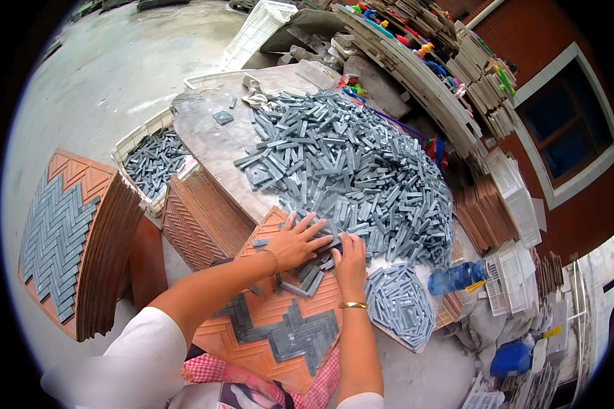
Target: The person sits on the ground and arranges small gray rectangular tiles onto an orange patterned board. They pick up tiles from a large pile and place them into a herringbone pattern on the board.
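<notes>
An orange-brown template board (273, 368) with slanted grooves lies in front of me. Grey tile strips (300, 339) fill part of it in a zigzag pattern. Above its upper part, my left hand (295, 245) has its fingers spread over several loose strips. My right hand (351, 262) is beside it, fingers bent and thumb pressed in at the dark grey strips between the two hands. Exactly what it pinches is partly hidden. More loose strips (308, 281) lie on the board under my hands. Just beyond my fingers rises a large heap of grey strips (348, 163).
On the left stand a stack of boards (102, 266), its top one laid with strips, and a white crate (123, 146) of strips. At right are a round pile of strips (400, 307), a blue water bottle (457, 277) and a blue jug (513, 358).
</notes>
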A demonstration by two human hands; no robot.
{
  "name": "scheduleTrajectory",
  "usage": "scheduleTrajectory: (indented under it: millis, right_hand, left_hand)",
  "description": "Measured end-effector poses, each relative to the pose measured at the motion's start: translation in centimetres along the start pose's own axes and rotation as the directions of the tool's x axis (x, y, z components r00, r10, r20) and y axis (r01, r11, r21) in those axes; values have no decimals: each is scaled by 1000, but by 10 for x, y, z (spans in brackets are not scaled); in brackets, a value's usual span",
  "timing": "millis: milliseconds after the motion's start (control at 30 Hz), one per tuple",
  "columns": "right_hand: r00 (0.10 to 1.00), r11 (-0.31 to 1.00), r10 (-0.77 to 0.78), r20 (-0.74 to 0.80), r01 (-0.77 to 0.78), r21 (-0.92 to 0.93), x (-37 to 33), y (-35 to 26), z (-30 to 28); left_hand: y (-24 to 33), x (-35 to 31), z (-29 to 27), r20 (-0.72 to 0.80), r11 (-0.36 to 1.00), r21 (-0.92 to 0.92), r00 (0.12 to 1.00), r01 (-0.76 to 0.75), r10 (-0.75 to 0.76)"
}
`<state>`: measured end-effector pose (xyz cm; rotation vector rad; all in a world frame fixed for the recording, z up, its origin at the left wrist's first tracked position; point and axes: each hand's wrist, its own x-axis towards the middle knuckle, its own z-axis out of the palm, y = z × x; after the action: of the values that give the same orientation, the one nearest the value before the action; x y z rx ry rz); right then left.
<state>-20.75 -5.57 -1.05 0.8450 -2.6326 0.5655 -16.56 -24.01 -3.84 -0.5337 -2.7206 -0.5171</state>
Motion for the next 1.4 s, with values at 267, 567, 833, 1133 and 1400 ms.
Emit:
scheduleTrajectory:
  millis: [267, 567, 833, 1133, 1400]
  right_hand:
    - [936, 957, 193, 293, -246, 156, -53, -19, -35]
    - [888, 867, 396, 233, -445, 222, -73, -45, -12]
    - [861, 901, 23, 508, -237, 362, -80, 6, -65]
    - [891, 917, -96, 444, -94, 387, -85, 16, -61]
    - [934, 918, -51, 355, -97, 386, -87, 3, -51]
  left_hand:
    - [-11, 34, 0, -140, 981, 0, 971, 195, -193]
    - [34, -87, -26, -51, 938, -340, 997, -65, 50]
    - [47, -96, -36, -24, 950, -308, 999, -49, 43]
    - [69, -119, -39, 136, 756, -592, 959, 280, -249]
    - [78, -125, -42, 82, 757, -583, 948, 296, -308]
